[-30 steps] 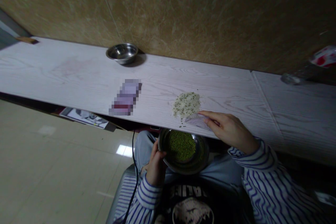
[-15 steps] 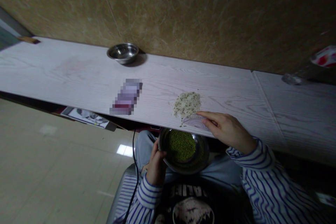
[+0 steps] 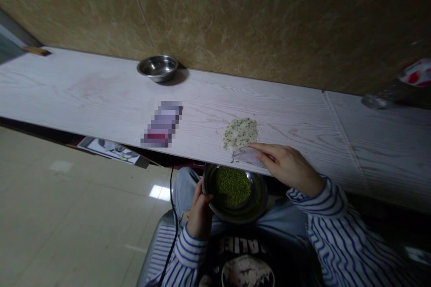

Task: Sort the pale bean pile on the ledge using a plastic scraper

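Observation:
My left hand (image 3: 201, 210) is closed on the left rim of a steel bowl (image 3: 261, 208), which sits over my lap just below the table's front edge. Green mung beans (image 3: 232, 187) lie in the bowl. In my right hand (image 3: 292, 167), pinched between thumb and fingers, is a thin, see-through scraper (image 3: 245, 154) with a rounded edge, held low at the table's front edge. Directly behind it lies a flat pile of white grains mixed with small green beans (image 3: 239, 132). A few loose beans are beside the scraper's left end.
An empty steel bowl (image 3: 157, 70) stands against the wall. A blurred-out phone-shaped object (image 3: 162, 124) lies left of the pile. To the far right, a clear plastic bottle (image 3: 387, 94) rests on its side. A black cable (image 3: 173, 206) runs down beside my left arm.
My right hand and the scraper have slid slightly left along the table's front edge, covering some of the loose beans. My left hand and the bowl have stayed still.

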`<state>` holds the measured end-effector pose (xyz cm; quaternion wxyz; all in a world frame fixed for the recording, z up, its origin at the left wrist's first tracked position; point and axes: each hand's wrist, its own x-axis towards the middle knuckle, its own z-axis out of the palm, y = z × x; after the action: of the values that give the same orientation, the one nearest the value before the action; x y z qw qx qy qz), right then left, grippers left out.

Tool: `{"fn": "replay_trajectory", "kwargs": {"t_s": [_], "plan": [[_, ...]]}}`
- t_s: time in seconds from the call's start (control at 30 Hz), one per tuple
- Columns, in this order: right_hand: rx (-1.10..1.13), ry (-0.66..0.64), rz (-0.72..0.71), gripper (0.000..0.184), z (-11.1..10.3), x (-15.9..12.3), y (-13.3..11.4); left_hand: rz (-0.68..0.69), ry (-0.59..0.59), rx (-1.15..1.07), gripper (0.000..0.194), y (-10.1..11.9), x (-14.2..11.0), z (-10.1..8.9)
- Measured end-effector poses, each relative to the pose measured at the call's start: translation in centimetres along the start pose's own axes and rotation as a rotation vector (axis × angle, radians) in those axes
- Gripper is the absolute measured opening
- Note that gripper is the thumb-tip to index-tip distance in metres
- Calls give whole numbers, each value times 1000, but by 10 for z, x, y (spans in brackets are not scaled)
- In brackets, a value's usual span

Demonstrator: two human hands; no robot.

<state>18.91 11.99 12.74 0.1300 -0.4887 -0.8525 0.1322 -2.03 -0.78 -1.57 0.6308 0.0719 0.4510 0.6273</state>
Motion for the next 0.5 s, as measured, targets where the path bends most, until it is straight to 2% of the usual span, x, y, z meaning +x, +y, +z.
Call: {"fn": "replay_trajectory", "kwargs": {"t_s": [0.2, 0.4, 0.5], "plan": [[-42, 7, 85, 35, -4, -1, 4, 19, -46, 2, 59, 0, -1, 1], [-39, 11, 66, 36, -4, 0, 2, 21, -29, 8, 63, 0, 1, 0], [-38, 18, 73, 37, -3, 1, 2, 24, -12, 5, 59, 5, -4, 5]]}}
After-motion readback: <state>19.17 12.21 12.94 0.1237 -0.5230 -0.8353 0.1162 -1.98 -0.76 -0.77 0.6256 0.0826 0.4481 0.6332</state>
